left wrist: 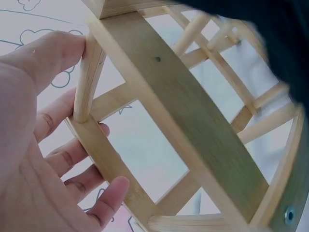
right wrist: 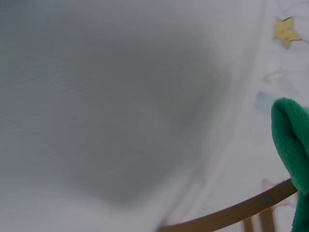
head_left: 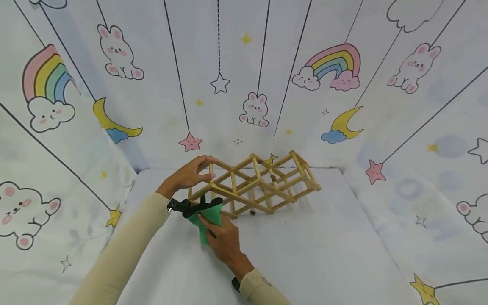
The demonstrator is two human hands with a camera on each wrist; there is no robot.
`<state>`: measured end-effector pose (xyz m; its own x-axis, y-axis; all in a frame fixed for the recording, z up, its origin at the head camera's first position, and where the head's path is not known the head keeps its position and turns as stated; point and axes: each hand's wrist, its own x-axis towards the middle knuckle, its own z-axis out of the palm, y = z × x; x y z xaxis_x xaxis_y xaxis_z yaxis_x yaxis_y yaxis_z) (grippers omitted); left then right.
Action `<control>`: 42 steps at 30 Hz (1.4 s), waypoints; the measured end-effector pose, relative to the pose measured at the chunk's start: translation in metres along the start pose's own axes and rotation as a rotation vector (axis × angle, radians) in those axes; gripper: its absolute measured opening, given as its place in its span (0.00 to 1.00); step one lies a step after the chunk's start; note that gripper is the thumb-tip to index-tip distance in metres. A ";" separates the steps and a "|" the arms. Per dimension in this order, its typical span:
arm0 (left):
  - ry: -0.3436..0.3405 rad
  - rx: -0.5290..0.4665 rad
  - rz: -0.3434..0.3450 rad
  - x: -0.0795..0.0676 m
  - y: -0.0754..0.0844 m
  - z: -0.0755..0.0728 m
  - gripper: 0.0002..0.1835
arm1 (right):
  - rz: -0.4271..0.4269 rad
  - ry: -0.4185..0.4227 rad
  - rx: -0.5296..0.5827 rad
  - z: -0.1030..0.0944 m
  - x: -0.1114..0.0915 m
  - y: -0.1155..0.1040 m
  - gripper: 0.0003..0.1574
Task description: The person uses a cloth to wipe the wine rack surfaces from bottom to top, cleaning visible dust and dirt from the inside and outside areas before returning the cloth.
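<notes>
A light wooden lattice rack point(head_left: 242, 198), made of crossed slats and round dowels, is tilted on the white table. At its left end my left hand point(head_left: 188, 173) grips the frame; in the left wrist view the thumb presses a dowel and the fingers reach behind a slat point(left wrist: 183, 106). My right hand point(head_left: 225, 239) holds a green cloth point(head_left: 213, 212) near the rack's lower left end. Only the edge of the cloth point(right wrist: 289, 145) shows in the right wrist view, beside a curved-looking wooden rail point(right wrist: 231, 212); the right hand is out of that view.
The white table point(head_left: 312, 250) stands against walls of white fabric point(head_left: 152, 106) printed with rabbits, stars and rainbows. A small dark brown piece point(head_left: 253, 212) is by the rack's lower edge. A black wrist device point(head_left: 181, 206) on the left wrist overlaps the cloth in the head view.
</notes>
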<state>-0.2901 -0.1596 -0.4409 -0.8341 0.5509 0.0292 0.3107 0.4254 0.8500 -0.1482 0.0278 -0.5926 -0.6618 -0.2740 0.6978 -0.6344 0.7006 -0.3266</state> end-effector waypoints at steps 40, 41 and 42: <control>0.038 0.021 0.028 0.001 -0.004 0.004 0.30 | 0.109 0.168 0.026 -0.035 -0.018 0.043 0.37; 0.044 0.021 0.027 0.001 -0.004 0.004 0.29 | 0.092 0.202 -0.013 -0.038 -0.017 0.048 0.38; 0.048 0.019 0.026 0.002 -0.004 0.004 0.29 | 0.103 0.215 -0.045 -0.042 -0.016 0.054 0.38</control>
<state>-0.2908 -0.1572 -0.4467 -0.8464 0.5270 0.0767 0.3408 0.4254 0.8384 -0.1555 0.0978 -0.5947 -0.6185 -0.0563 0.7838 -0.5464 0.7476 -0.3775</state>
